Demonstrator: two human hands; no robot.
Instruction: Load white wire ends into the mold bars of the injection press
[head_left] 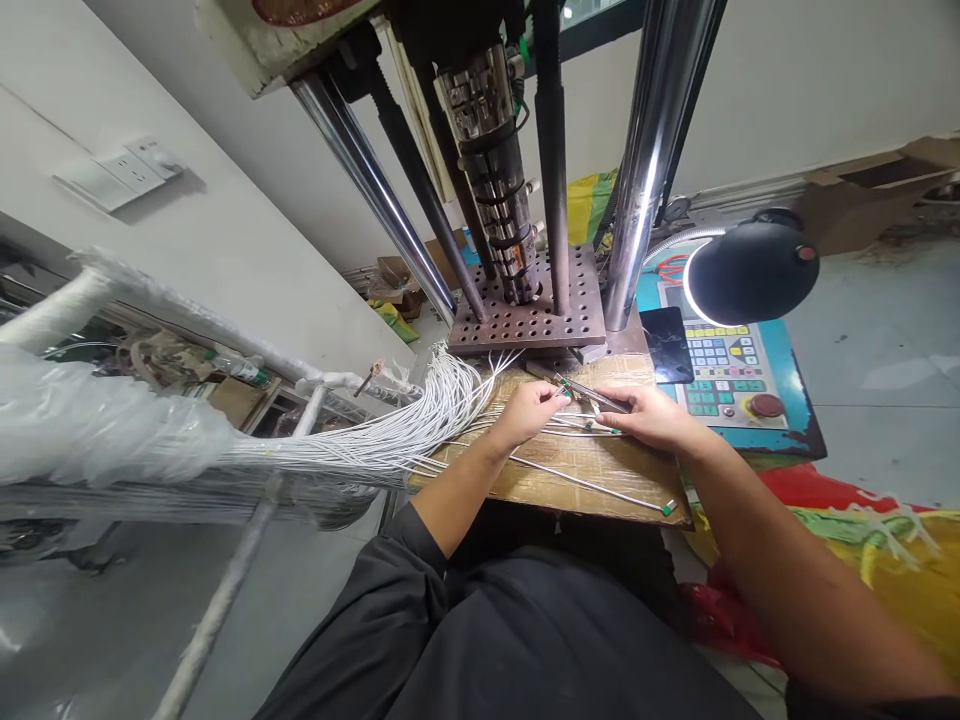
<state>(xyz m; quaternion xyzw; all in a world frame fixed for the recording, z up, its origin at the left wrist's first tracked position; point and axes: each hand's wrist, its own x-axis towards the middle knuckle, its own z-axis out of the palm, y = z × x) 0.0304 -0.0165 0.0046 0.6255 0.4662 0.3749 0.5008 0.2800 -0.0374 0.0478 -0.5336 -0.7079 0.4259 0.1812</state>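
Note:
My left hand (529,412) is closed in a pinch on a white cable near its small green end piece. Across from it, my right hand (651,416) grips a slim dark metal tool (596,393) that looks like tweezers; its tip points at the left fingertips. A thick bundle of white cables (375,432) comes in from the left and fans out onto a brown cardboard sheet (555,485). Several cable ends with green pieces lie under and between my hands. One loose white cable (592,482) runs diagonally to a green end piece (668,509) near the front edge.
A press with a perforated metal plate (525,330) and steel columns stands just behind my hands. On the right are a control panel (724,370), a phone-like black slab (667,345) and a lit lamp (754,270). A plastic-wrapped rack (247,560) stands left.

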